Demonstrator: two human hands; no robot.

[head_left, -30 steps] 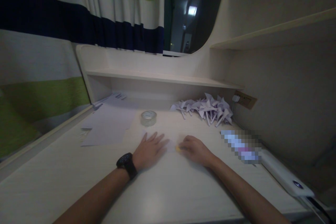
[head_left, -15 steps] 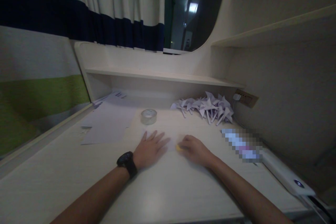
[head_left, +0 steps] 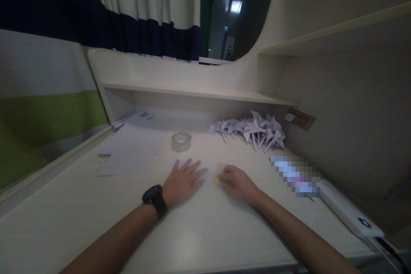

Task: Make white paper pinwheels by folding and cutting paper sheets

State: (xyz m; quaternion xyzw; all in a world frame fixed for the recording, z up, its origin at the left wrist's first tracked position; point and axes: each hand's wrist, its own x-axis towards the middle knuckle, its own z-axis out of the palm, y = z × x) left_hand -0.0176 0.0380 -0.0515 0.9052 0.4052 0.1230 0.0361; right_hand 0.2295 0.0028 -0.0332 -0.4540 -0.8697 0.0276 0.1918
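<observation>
Left hand [head_left: 183, 181] flat, fingers spread, pressing a paper sheet [head_left: 210, 170] on the desk [head_left: 205, 231] | right hand [head_left: 233, 182] pinches a small yellow object [head_left: 217, 180] at the sheet | tape roll [head_left: 181, 141] just behind.

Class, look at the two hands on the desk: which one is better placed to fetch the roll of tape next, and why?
Probably the left hand. It lies flat and open, nearest the roll of tape, just beyond its fingers. The right hand is curled over a small yellow thing.
</observation>
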